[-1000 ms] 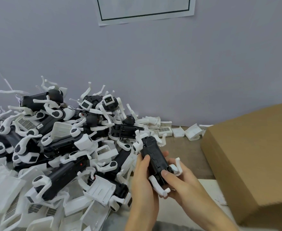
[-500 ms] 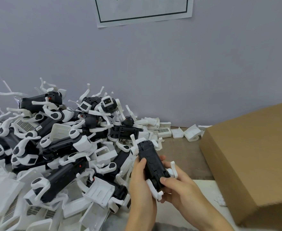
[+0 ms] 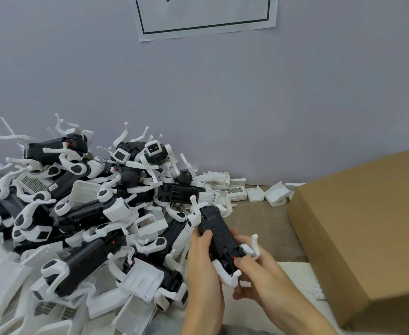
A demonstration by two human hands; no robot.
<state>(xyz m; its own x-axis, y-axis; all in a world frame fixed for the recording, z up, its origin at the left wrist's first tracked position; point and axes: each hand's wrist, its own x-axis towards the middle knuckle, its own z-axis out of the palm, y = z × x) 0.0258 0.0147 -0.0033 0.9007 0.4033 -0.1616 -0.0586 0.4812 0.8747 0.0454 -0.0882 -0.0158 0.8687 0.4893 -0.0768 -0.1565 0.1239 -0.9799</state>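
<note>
A black robot dog model (image 3: 219, 238) with white legs is held above the near part of the wooden table (image 3: 259, 228), just in front of the person and at the right edge of a large pile of like models (image 3: 78, 213). Its long body is tilted, with the far end pointed up and left towards the pile and the near end lowered towards the person. The left hand (image 3: 202, 259) is closed round the left flank of the body, the thumb laid along its upper face. The right hand (image 3: 259, 276) grips the near end, the thumb pressed beside a small red dot (image 3: 234, 258) and the fingers curled beneath the rear legs. One white leg (image 3: 253, 247) is seen standing up just above the right hand, and another (image 3: 222, 274) is bent down between the two hands.

The pile is heaped against the grey wall (image 3: 295, 105) and is mixed with white plastic cradles (image 3: 255, 193), some of which lie loose along the foot of the wall. A closed cardboard box (image 3: 367, 226) is set at the right of the table, near the right hand but apart from it. A green-bordered paper sign (image 3: 206, 15) is fixed to the wall above.
</note>
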